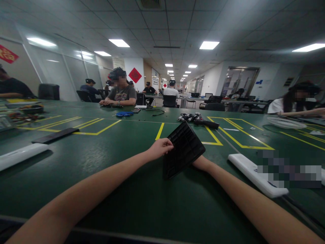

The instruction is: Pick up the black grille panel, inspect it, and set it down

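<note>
I hold a flat black ribbed plastic panel (183, 149) tilted up on edge above the green table (122, 176). My left hand (160, 148) grips its left edge with curled fingers. My right hand (199, 163) is mostly hidden behind the panel's lower right side; only the wrist shows, and it seems to support the panel from behind.
A white bar (256, 173) lies to my right, another white bar (21, 154) and a black strip (55, 135) to my left. A black screwdriver (206, 124) and small parts (188, 117) sit beyond the panel. Other people work at the far edge and at both sides.
</note>
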Action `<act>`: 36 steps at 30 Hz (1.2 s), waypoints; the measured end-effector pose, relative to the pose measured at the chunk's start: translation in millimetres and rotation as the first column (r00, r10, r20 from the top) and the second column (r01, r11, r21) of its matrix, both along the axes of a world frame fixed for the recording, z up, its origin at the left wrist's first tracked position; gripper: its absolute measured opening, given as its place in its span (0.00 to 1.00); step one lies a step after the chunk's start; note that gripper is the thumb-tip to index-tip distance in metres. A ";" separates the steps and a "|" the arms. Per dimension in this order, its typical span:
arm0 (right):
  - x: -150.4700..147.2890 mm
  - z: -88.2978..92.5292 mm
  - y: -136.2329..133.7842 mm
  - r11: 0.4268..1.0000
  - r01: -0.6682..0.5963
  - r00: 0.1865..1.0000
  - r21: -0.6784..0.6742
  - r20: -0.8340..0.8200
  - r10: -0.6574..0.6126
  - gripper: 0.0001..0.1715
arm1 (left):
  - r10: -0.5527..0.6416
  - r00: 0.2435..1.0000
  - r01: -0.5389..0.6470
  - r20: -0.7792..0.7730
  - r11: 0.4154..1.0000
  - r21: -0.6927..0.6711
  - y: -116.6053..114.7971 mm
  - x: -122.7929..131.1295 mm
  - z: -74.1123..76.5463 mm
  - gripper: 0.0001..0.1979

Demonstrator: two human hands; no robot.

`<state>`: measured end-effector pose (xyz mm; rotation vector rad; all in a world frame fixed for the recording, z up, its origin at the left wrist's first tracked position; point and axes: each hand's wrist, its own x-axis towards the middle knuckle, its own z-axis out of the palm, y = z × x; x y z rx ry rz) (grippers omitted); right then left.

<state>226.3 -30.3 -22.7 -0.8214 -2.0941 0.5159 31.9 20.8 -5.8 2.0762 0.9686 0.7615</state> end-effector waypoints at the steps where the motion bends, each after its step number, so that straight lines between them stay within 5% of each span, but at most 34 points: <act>1: 0.2 -0.1 -0.1 1.000 0.007 1.000 -0.003 0.000 -0.007 0.28 | 0.025 1.000 -0.026 0.016 1.000 0.012 1.7 1.6 -2.2 0.09; 7: 1.2 -2.2 0.5 1.000 0.027 1.000 -0.001 0.005 -0.027 0.28 | 0.132 0.990 -0.122 -0.045 0.976 0.182 -1.3 4.4 -4.8 0.18; 14: 6.1 -5.6 4.3 0.999 0.035 0.999 0.001 0.028 -0.035 0.24 | 0.047 0.998 -0.040 -0.039 0.987 0.156 -6.2 7.3 2.2 0.05; 21: 6.9 -7.4 4.7 1.000 0.022 1.000 0.012 0.012 -0.022 0.25 | 0.052 0.997 -0.043 -0.063 0.990 0.137 -7.0 8.7 9.1 0.04; 24: 6.5 -3.2 2.3 1.000 -0.007 1.000 0.019 0.021 0.006 0.26 | 0.093 0.990 -0.083 0.108 0.993 -0.087 -6.8 10.2 12.1 0.04; 27: 7.1 -0.5 0.9 1.000 -0.019 0.999 0.016 0.038 0.019 0.27 | 0.188 0.937 -0.056 0.295 0.913 -0.405 -5.7 10.1 14.4 0.03; 29: 7.6 -0.7 1.3 1.000 -0.001 0.999 0.011 0.033 0.001 0.27 | 0.184 0.944 -0.037 0.275 0.885 -0.464 -4.2 8.1 14.2 0.06; 33: 6.9 -3.3 3.5 1.000 0.003 0.999 0.017 0.037 -0.003 0.27 | -0.012 1.000 0.017 0.022 0.970 -0.241 0.9 2.8 7.2 0.22; 36: 5.5 -5.8 4.7 1.000 0.004 0.999 0.020 0.048 -0.005 0.25 | -0.033 0.994 0.035 -0.104 0.999 0.017 3.4 1.9 -0.1 0.24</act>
